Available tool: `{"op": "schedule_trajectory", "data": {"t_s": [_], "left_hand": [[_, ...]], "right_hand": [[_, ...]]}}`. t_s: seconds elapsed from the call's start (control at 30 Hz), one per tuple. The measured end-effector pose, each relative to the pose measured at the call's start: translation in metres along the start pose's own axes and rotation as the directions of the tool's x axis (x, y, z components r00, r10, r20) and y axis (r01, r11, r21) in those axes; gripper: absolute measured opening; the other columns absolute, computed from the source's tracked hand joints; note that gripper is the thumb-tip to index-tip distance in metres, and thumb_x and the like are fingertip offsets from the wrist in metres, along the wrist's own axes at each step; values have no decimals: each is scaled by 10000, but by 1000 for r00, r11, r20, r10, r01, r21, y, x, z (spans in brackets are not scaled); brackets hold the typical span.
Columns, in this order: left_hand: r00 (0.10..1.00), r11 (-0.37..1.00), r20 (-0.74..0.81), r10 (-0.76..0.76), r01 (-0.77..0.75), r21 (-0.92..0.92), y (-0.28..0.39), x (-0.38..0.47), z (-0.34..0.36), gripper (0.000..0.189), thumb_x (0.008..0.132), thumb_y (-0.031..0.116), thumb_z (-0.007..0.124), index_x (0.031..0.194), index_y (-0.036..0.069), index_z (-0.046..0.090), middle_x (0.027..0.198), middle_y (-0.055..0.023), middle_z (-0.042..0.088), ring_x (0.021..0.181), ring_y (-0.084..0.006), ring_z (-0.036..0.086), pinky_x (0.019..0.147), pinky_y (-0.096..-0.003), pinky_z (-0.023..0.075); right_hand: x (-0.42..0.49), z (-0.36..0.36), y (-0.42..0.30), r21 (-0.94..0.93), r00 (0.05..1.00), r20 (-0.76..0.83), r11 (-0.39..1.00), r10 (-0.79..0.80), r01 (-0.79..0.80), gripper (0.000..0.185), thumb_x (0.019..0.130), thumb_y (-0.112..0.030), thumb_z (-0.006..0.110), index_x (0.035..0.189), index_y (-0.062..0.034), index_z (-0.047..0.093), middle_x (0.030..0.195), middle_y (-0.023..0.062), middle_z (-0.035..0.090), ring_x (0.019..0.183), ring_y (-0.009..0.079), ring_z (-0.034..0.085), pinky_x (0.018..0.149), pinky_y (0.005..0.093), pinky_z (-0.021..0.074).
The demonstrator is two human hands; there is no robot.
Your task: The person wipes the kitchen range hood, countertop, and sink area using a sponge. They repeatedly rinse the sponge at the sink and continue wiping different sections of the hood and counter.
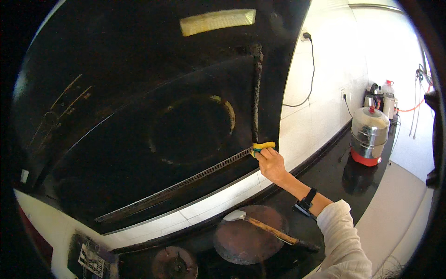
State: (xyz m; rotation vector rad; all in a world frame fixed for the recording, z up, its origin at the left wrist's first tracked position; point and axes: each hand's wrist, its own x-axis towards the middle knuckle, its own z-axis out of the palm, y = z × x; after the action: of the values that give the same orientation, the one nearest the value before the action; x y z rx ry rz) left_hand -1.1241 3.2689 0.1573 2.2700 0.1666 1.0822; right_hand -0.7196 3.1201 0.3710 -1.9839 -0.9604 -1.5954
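Observation:
My right hand (pixel 271 165) grips a yellow and green cleaning sponge (pixel 266 145). It presses the sponge against a dark panel, apparently the underside of a range hood (pixel 195 129), near its lower right corner. There the right end of a slotted strip (pixel 209 170) meets an upright, grimy seam (pixel 257 90). Worn brownish marks (pixel 230 117) trace part of a ring on the panel. A dark watch (pixel 307 201) is on my right wrist, below a rolled white sleeve. My left hand is out of view.
Below the panel, a wooden-handled spatula (pixel 268 228) lies across a round brownish cover (pixel 244 253) on the dark counter. A burner (pixel 175 263) sits further left. Towards the right stand a steel steamer with a red base (pixel 370 136) and a kettle (pixel 370 101). A power cord (pixel 312 69) hangs along the tiled wall.

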Motion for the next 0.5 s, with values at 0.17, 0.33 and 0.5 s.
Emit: {"op": "schedule_trajectory", "data": {"t_s": [0.17, 0.33, 0.5], "left_hand": [[986, 987, 48, -161, 161, -1, 5, -6, -15, 184, 908, 131, 496, 727, 128, 533, 647, -2, 503, 536, -164, 447, 515, -272, 396], [964, 977, 164, -209, 211, -1, -8, -6, -22, 63, 857, 92, 551, 855, 105, 613, 721, -11, 576, 601, -173, 506, 568, -254, 433], [944, 972, 233, -234, 235, 23, -16, -1, -26, 167, 804, 66, 617, 957, 93, 679, 772, -26, 630, 666, -182, 553, 634, -240, 462]], "right_hand": [[47, -54, -2, 122, 987, -158, 993, 13, 6, 149, 740, -15, 623, 874, 2, 686, 774, 127, 575, 700, 284, 587, 567, 369, 511], [141, -111, 21, -31, 887, -453, 995, -94, 89, 248, 736, 63, 600, 961, -8, 679, 801, 107, 574, 695, 267, 571, 574, 348, 489], [140, -82, 28, -112, 880, -426, 977, -211, 180, 406, 737, 36, 622, 1137, -24, 656, 796, 98, 536, 698, 259, 548, 598, 350, 482]]}}
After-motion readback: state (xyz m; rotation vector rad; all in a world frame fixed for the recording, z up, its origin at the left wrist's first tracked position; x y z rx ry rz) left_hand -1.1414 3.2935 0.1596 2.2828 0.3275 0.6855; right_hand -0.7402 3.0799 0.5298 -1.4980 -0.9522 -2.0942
